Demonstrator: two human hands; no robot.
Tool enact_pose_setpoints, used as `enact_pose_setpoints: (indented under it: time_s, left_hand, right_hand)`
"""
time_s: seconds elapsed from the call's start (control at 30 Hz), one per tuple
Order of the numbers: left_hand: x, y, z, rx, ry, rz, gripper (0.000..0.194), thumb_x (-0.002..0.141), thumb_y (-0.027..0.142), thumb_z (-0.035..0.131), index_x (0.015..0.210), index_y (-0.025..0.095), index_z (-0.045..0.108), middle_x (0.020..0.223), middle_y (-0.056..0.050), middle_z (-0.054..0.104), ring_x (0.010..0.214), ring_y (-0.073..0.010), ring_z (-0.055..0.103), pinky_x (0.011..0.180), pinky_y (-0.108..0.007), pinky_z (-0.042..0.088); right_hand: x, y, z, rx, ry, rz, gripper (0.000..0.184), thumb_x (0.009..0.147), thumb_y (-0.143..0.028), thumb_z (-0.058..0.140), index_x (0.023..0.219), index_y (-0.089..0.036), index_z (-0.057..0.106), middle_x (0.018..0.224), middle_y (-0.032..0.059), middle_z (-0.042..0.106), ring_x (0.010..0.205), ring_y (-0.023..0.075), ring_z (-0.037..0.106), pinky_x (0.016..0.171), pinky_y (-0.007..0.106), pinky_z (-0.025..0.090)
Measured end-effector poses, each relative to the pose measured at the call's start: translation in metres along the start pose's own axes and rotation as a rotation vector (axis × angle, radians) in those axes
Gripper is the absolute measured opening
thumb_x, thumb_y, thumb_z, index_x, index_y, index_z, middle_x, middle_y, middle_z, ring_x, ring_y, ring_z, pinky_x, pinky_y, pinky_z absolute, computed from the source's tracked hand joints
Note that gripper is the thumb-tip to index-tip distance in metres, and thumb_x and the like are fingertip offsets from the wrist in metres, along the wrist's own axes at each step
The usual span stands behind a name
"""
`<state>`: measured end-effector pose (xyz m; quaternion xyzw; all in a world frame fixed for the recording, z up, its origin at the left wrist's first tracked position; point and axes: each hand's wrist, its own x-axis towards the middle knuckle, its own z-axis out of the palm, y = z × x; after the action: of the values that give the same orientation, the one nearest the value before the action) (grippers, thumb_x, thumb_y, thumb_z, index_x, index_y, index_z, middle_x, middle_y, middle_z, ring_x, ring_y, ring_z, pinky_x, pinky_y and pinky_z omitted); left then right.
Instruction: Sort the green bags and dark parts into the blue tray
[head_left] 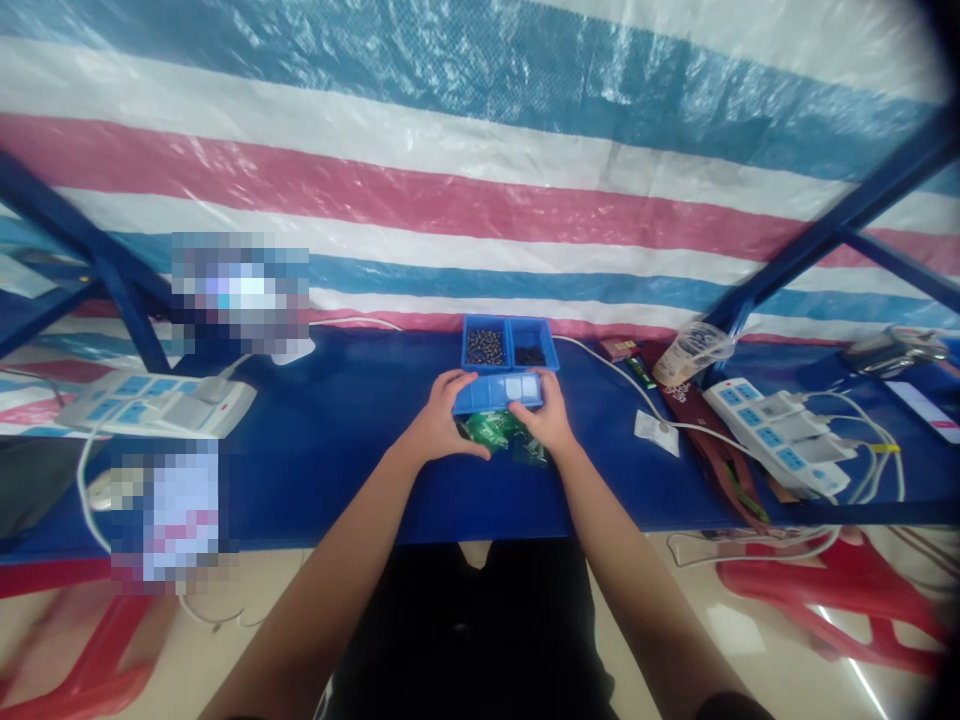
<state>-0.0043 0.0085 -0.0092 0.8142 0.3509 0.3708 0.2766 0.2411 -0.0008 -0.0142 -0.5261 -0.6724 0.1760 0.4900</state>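
A small blue plastic compartment box (491, 392) is held between my two hands at the middle of the table. My left hand (442, 420) has its fingers against the left end of the box, while the thumb sticks out below. At the other end, my right hand (551, 412) grips the box with its thumb over the front edge. White pieces or labels show in the right compartments, too blurred to tell. Just under the box lie green items in clear plastic bags (491, 432). Behind stand two joined blue bins, the left bin (485, 343) with small metal parts, the right bin (531, 343) with dark parts.
White power strips lie left (169, 403) and right (776, 435) on the blue table (322, 430). A plastic cup (690, 352), a small white packet (656, 432) and a cable stand to the right. A striped sheet (480, 170) hangs behind. Red stools (832, 590) are below.
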Motion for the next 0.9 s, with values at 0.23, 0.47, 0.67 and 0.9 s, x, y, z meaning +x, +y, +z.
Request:
enact_pose_setpoints:
  time_s: [0.23, 0.47, 0.67, 0.9]
  left_hand:
    - [0.002, 0.012, -0.008, -0.009, 0.033, 0.08, 0.075, 0.082, 0.046, 0.067, 0.145, 0.026, 0.032, 0.148, -0.015, 0.03, 0.142, -0.0341, 0.029, 0.114, -0.058, 0.031]
    - [0.004, 0.019, -0.006, 0.043, 0.121, 0.172, 0.056, 0.09, 0.033, 0.055, 0.141, 0.026, 0.035, 0.145, -0.014, 0.035, 0.142, -0.0308, 0.031, 0.115, -0.058, 0.03]
    - [0.005, 0.019, -0.005, 0.057, 0.217, 0.148, 0.053, 0.091, 0.035, 0.054, 0.14, 0.024, 0.038, 0.14, -0.015, 0.039, 0.133, -0.0299, 0.042, 0.111, -0.056, 0.036]
    - [0.002, 0.007, -0.003, 0.069, 0.418, 0.096, 0.055, 0.093, 0.05, 0.047, 0.141, 0.022, 0.037, 0.135, -0.016, 0.042, 0.13, -0.0301, 0.042, 0.11, -0.054, 0.036]
  right_hand:
    - [0.0, -0.01, -0.002, 0.007, -0.001, -0.026, 0.056, 0.073, -0.053, 0.072, 0.113, -0.021, 0.05, 0.122, 0.0132, 0.053, 0.111, 0.0294, 0.055, 0.096, 0.045, 0.045]
    - [0.0, -0.019, -0.008, 0.072, 0.035, -0.064, 0.051, 0.072, -0.053, 0.073, 0.104, -0.022, 0.05, 0.127, 0.014, 0.054, 0.119, 0.0305, 0.053, 0.1, 0.046, 0.043]
    - [0.003, -0.012, -0.005, 0.221, 0.088, 0.135, 0.037, 0.091, -0.059, 0.044, 0.088, -0.022, 0.047, 0.117, 0.0116, 0.065, 0.107, 0.0254, 0.063, 0.088, 0.04, 0.05]
    - [0.01, 0.005, 0.0, 0.361, 0.218, 0.437, 0.047, 0.092, -0.063, 0.039, 0.084, -0.019, 0.054, 0.091, 0.0101, 0.073, 0.071, 0.0199, 0.071, 0.062, 0.03, 0.052]
